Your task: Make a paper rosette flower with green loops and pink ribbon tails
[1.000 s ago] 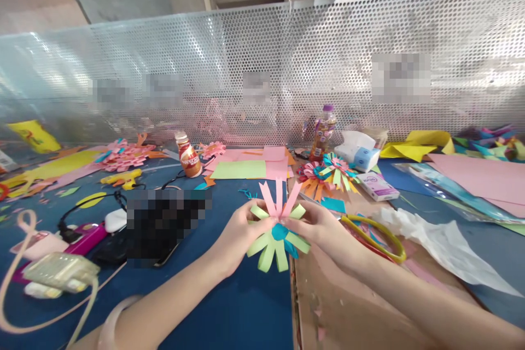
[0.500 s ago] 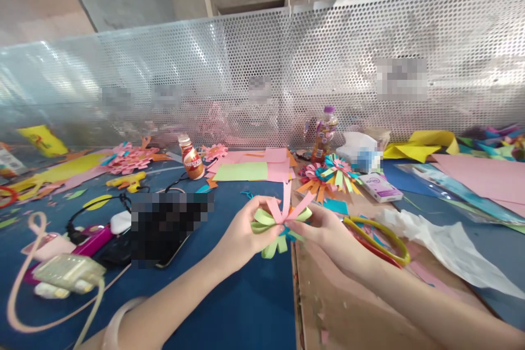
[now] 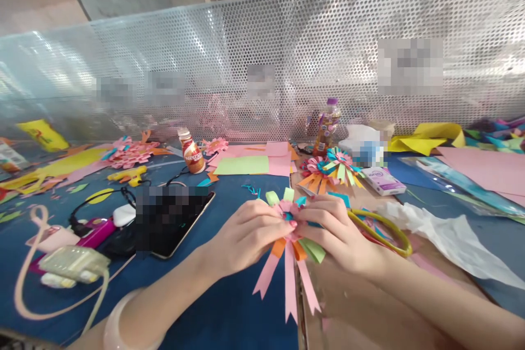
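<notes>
Between my hands is a paper rosette with green loops, a pink and blue centre, and orange and pink strips whose notched tails hang toward me. My left hand is closed on its left side, fingers pressing near the centre. On the opposite side my right hand pinches it too, with the fingertips of both hands nearly meeting. Part of the centre is covered by my fingers. Beyond my right hand lie similar finished-looking rosettes in pink, blue and orange.
A yellow roll of tape lies right of my right hand, near crumpled white tissue. A phone, power adapter and yellow glue gun are at left. Bottles and paper sheets stand along the perforated metal screen.
The rosette has been turned over: the pink strips that pointed up and away now hang toward me. Both hands have shifted their grip around its centre. The view has tipped slightly downward.
</notes>
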A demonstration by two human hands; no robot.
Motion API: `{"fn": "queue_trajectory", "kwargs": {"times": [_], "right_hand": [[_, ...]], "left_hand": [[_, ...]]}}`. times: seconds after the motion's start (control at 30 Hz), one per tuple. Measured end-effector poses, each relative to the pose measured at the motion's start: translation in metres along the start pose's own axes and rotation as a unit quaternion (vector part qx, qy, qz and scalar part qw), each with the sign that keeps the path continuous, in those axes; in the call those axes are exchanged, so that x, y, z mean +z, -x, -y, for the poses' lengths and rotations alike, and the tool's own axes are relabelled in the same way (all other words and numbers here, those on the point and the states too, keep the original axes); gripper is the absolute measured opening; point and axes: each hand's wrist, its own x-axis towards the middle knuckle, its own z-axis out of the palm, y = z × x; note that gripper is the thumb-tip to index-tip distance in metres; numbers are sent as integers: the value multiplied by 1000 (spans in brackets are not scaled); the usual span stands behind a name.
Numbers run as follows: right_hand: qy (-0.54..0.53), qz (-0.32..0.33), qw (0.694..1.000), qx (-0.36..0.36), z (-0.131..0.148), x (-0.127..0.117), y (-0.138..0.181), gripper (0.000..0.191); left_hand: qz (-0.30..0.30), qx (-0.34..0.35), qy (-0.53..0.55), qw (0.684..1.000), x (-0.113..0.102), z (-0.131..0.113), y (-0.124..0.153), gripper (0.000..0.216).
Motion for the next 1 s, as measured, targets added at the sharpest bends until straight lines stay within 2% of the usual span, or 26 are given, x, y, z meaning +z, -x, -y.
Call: {"fn": "queue_trajectory", "kwargs": {"times": [0.1,0.17,0.23,0.27,0.3,0.33,0.37,0.43,0.47,0.5,0.53,0.57,0.67,0.73,0.83,0.9,0.93,1.0], "right_hand": [[34,-40,997,-57,-2,-2,1,27],[58,-54,993,-86,-4,-4,1,27],[87,-53,987,-121,-8,-8,0,26],[103,-50,984,-137,-10,-9,0,26],[118,-47,981,-150,-11,-11,0,27],[131,-46,978,-158,-13,-12,0,28],[143,-47,975,-163,-15,-13,1,28],[166,-46,971,-168,-17,-14,2,26],[177,-44,968,-171,-17,-14,3,24],[187,-40,966,-175,-18,-13,4,22],[196,-34,964,-177,-18,-12,5,21],[201,-28,963,-178,-18,-11,5,20],[204,-6,966,-158,-19,-4,10,22],[205,-4,974,-99,-20,3,14,30],[156,-45,985,62,-20,13,17,46],[63,-70,976,198,-16,16,15,41],[4,-61,962,268,-13,17,13,33],[-110,0,914,390,-4,18,6,17]], "left_hand": [[30,39,-40,998,-1,-1,0,62],[23,6,-51,998,0,0,0,66],[4,-107,-25,994,3,4,2,70],[-8,-190,14,982,4,8,2,73],[-19,-281,74,957,6,11,3,75],[-29,-376,150,914,7,15,3,77],[-40,-463,234,854,8,17,3,74],[-43,-588,408,697,8,19,-1,62],[-33,-617,483,621,8,18,-4,59],[-25,-625,541,563,8,15,-7,58],[-18,-618,579,531,8,12,-10,58],[-15,-605,598,525,8,8,-13,54],[-46,-592,559,579,10,-2,-18,31],[-77,-601,523,599,9,-4,-19,28],[-138,-611,490,606,6,2,-17,24],[-183,-608,472,612,1,9,-15,24],[-202,-605,468,612,-1,12,-14,24],[-226,-598,468,610,-4,16,-13,25]]}}
